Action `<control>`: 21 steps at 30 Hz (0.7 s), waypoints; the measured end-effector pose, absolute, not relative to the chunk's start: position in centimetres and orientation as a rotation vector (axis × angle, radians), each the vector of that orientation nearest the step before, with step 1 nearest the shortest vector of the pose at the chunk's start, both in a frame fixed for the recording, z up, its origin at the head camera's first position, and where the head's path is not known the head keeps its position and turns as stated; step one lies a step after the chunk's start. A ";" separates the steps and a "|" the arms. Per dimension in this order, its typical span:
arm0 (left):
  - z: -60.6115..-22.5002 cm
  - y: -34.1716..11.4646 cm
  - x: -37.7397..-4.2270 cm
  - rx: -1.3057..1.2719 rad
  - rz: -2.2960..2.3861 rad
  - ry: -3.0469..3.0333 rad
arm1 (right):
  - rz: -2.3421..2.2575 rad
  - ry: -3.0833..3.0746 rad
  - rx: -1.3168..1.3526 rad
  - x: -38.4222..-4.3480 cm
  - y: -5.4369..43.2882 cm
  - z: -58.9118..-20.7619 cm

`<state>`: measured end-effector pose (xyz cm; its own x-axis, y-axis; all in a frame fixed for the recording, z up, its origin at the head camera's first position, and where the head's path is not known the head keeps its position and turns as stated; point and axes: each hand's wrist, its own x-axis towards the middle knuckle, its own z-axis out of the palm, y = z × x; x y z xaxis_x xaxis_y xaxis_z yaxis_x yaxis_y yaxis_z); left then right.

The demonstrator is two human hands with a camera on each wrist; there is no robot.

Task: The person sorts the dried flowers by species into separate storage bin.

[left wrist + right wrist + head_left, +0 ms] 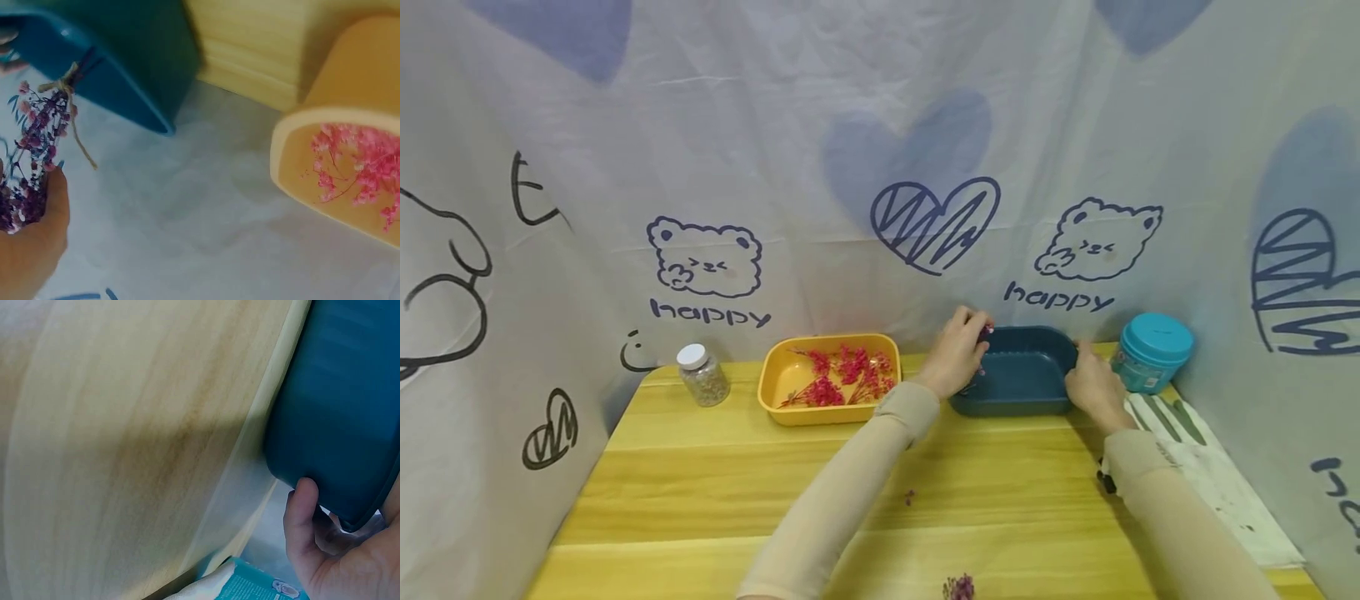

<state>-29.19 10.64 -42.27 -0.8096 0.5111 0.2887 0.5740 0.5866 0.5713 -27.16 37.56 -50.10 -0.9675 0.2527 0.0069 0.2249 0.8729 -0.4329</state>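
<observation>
My left hand is at the left end of a dark blue tray, holding a bunch of dried purple flowers. Twine ties the stems, which point into the tray in the left wrist view. The palm side of this hand is hidden in the head view. At the tray's right end, my right hand grips the wall, with the thumb against the outside. To the left stands a yellow tray with pink-red dried flower sprigs inside.
A small jar with a white cap stands at the back left. Back right is a turquoise lidded tub, with a white sheet in front of it. Purple flower bits lie near the front. Printed cloth hangs behind the table.
</observation>
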 end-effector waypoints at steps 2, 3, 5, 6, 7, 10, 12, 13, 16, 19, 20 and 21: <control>-42.8 11.0 -29.2 -0.978 -0.990 -2.733 | 0.676 -2.977 -0.385 -27.1 37.5 -50.1; -43.0 11.2 -29.2 -0.997 -0.985 -2.746 | 0.676 -2.976 -0.388 -27.1 37.5 -50.2; -43.4 11.6 -29.2 -1.014 -0.972 -2.775 | 0.677 -2.973 -0.395 -27.2 37.5 -50.2; -43.6 11.8 -29.2 -1.019 -0.951 -2.790 | 0.676 -2.973 -0.397 -27.2 37.5 -50.3; -43.7 11.9 -29.2 -1.018 -0.946 -2.806 | 0.678 -2.973 -0.399 -27.3 37.4 -50.3; -44.2 12.1 -29.3 -1.002 -0.947 -2.837 | 0.680 -2.976 -0.405 -27.3 37.4 -50.3; -44.4 12.3 -29.3 -0.983 -0.964 -2.852 | 0.679 -2.977 -0.407 -27.3 37.4 -50.2; -44.5 12.3 -29.4 -0.973 -0.972 -2.854 | 0.680 -2.977 -0.409 -27.3 37.4 -50.2; -44.7 12.5 -29.5 -0.953 -0.977 -2.859 | 0.680 -2.976 -0.408 -27.3 37.5 -50.2; -44.9 12.5 -29.7 -0.979 -0.962 -2.852 | 0.682 -2.975 -0.403 -27.3 37.5 -50.2; -44.9 12.5 -29.8 -0.994 -0.970 -2.849 | 0.683 -2.976 -0.402 -27.3 37.5 -50.2; -45.0 12.4 -29.9 -1.010 -0.983 -2.840 | 0.686 -2.977 -0.401 -27.3 37.5 -50.2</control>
<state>-29.91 12.45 -44.97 -0.7968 0.5795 0.1712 0.5613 0.6050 0.5647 -27.25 37.53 -50.24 -0.9643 0.2649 0.0006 0.2380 0.8671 -0.4376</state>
